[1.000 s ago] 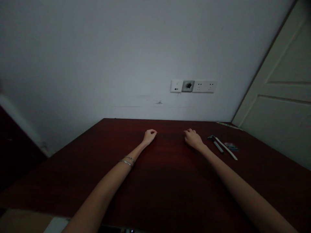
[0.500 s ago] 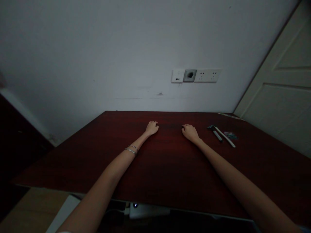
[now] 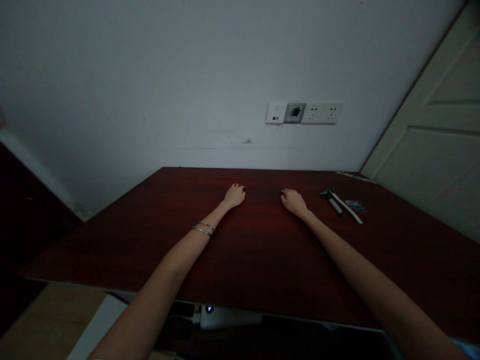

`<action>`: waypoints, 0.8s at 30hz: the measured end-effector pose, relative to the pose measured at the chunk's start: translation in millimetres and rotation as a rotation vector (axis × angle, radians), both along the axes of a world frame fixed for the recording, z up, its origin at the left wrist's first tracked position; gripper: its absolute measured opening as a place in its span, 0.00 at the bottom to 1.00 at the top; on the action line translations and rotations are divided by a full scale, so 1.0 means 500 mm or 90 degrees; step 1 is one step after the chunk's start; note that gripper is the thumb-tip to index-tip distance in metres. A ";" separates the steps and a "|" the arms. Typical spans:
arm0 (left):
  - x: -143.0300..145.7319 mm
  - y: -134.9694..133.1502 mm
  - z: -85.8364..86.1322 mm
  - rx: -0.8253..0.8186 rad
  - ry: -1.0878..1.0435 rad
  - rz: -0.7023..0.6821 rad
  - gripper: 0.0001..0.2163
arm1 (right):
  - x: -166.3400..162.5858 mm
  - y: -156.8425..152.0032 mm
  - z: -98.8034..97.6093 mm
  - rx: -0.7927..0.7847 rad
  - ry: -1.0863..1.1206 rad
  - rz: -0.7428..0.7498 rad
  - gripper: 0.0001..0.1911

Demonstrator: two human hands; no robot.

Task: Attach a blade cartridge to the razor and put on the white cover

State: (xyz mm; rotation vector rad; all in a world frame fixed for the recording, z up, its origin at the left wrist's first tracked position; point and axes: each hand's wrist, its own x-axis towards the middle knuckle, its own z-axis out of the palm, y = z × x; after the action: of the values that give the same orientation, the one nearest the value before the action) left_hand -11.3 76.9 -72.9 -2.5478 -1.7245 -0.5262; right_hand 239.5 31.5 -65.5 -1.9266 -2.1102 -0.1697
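My left hand [image 3: 235,195] rests on the dark red wooden table [image 3: 225,250], back up, with its fingers a little apart and nothing seen in it. Two thin bracelets [image 3: 203,228] circle that wrist. A short gap to the right, my right hand [image 3: 293,201] lies on the same surface, its fingers loosely bent and no object visible in them. Nearest to the right hand is what looks like a razor [image 3: 335,205] with a dark and grey handle. Beside it lies a slim off-white stick-like thing [image 3: 348,207]; its kind is unclear.
A small clear packet [image 3: 355,205] lies right of the off-white stick. Behind the table is a white wall with a row of sockets [image 3: 321,113]. A panelled door [image 3: 442,130] stands at right. Below the front edge sits a white device [image 3: 228,318] with a cable.
The view has tilted slightly, so the table and wall sockets sit a little higher in the picture. Both hands stay in the same places on the table.
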 end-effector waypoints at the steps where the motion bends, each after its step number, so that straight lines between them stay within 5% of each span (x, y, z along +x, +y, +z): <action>1: -0.001 0.000 0.000 0.001 0.005 -0.002 0.19 | 0.000 -0.001 0.001 0.000 0.000 -0.001 0.21; 24: -0.002 0.000 0.001 0.019 0.050 -0.001 0.19 | 0.008 -0.005 0.029 0.017 0.030 -0.021 0.22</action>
State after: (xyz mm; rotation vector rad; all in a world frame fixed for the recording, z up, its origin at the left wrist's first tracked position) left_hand -12.2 77.1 -72.6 -2.5142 -1.6766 -0.4412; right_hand 243.6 29.0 -51.0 -1.9317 -2.0366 -0.1573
